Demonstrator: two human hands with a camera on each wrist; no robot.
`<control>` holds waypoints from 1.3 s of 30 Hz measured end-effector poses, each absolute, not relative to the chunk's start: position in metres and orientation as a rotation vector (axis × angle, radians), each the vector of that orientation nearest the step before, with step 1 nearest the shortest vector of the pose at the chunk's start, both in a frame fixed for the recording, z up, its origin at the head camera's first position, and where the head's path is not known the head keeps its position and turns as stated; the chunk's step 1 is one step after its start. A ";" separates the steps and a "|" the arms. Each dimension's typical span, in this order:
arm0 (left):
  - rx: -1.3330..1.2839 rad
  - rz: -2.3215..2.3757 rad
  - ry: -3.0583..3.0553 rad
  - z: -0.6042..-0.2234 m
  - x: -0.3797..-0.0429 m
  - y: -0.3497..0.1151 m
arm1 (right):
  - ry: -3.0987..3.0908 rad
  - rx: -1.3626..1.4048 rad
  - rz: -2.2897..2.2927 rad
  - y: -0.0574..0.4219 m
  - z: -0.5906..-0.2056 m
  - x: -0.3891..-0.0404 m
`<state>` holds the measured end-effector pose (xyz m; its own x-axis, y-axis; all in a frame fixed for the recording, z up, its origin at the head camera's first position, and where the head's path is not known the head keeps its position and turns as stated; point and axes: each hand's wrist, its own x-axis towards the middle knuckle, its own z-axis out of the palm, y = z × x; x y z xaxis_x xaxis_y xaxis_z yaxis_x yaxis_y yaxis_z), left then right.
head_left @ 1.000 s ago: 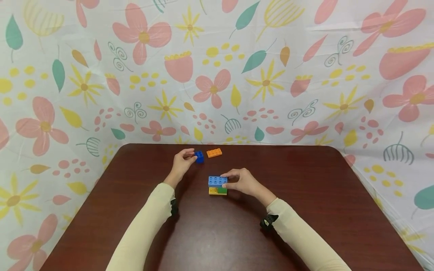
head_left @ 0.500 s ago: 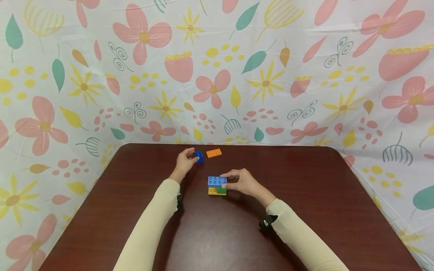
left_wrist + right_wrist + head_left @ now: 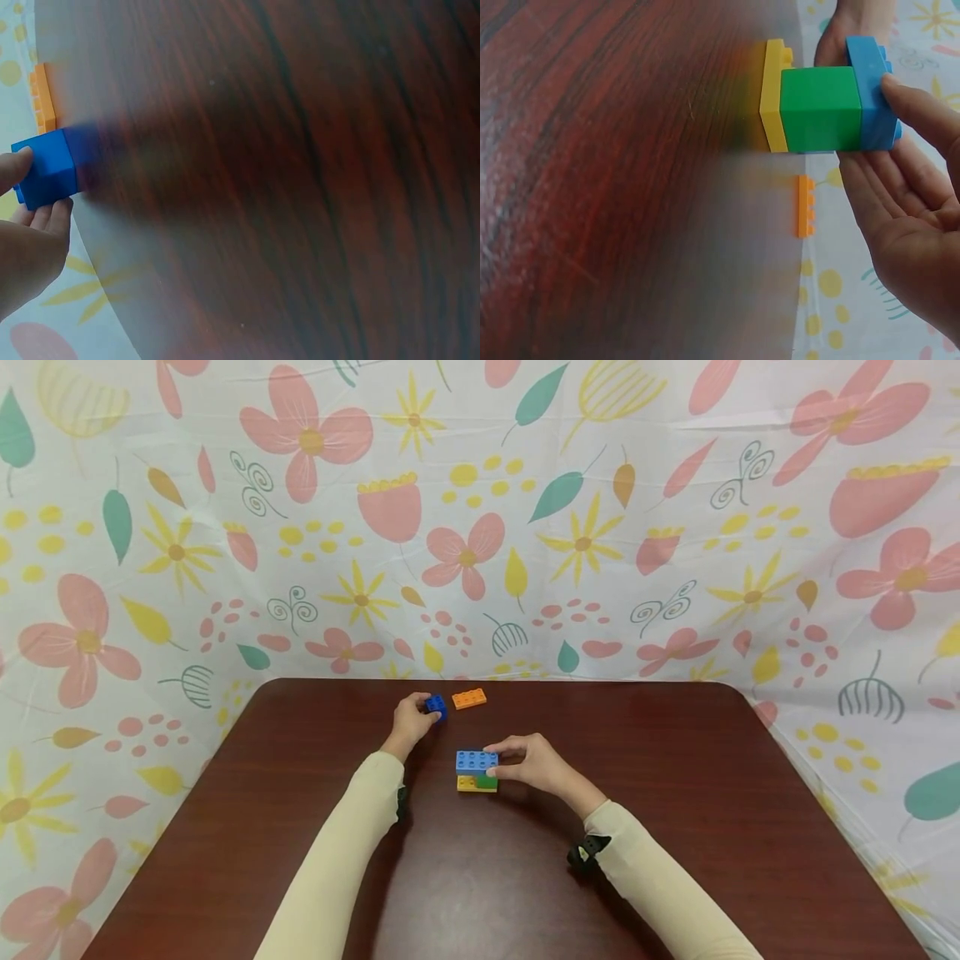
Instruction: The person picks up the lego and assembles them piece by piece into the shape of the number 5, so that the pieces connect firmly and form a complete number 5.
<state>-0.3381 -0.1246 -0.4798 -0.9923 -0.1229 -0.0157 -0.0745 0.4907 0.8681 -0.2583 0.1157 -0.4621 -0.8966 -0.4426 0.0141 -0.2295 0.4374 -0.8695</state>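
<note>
My left hand is at the dark blue building brick near the table's far edge. In the left wrist view its thumb lies on one side of the blue brick and the fingertips on the other. My right hand pinches the light blue brick between thumb and fingers. That brick tops a stack. Beneath it sits a green brick, on a flat yellow brick resting on the table. The green brick stands under the right end, leaving a gap on the left.
A flat orange brick lies right of the dark blue one, close to the far edge. The dark brown table ends at a flower-printed cloth behind it.
My left hand has closed in on the dark blue brick, its fingers drawing nearer around it. The right hand stays on the stack. The head view has shifted slightly.
</note>
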 end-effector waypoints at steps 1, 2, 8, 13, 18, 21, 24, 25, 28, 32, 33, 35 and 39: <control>0.175 -1.541 -2.674 -0.480 -0.338 -0.125 | 2.473 -0.581 -1.447 0.115 -0.462 -0.258; 0.175 -1.531 -2.676 -0.481 -0.339 -0.125 | 2.470 -0.566 -1.449 0.115 -0.462 -0.258; 0.168 -1.494 -2.686 -0.484 -0.339 -0.128 | 2.448 -0.526 -1.472 0.116 -0.464 -0.257; 0.142 -1.506 -2.679 -0.483 -0.337 -0.129 | 2.413 -0.492 -1.500 0.119 -0.464 -0.255; 0.115 -1.530 -2.680 -0.482 -0.336 -0.130 | 2.383 -0.477 -1.514 0.121 -0.463 -0.254; 0.114 -1.555 -2.673 -0.480 -0.334 -0.131 | 2.383 -0.485 -1.515 0.120 -0.465 -0.255; 0.113 -1.584 -2.665 -0.479 -0.333 -0.131 | 2.389 -0.500 -1.506 0.119 -0.468 -0.256; 0.110 -1.593 -2.664 -0.478 -0.332 -0.132 | 2.389 -0.494 -1.503 0.119 -0.469 -0.256; 0.104 -1.623 -2.666 -0.476 -0.330 -0.132 | 2.387 -0.482 -1.495 0.117 -0.472 -0.255; 0.105 -1.658 -2.659 -0.472 -0.327 -0.134 | 2.368 -0.466 -1.512 0.115 -0.472 -0.255; 0.103 -1.665 -2.655 -0.471 -0.326 -0.135 | 2.363 -0.465 -1.521 0.115 -0.471 -0.254; 0.098 -1.679 -2.648 -0.468 -0.324 -0.136 | 2.359 -0.460 -1.530 0.115 -0.471 -0.254; 0.079 -1.712 -2.623 -0.465 -0.322 -0.142 | 2.356 -0.456 -1.538 0.114 -0.470 -0.255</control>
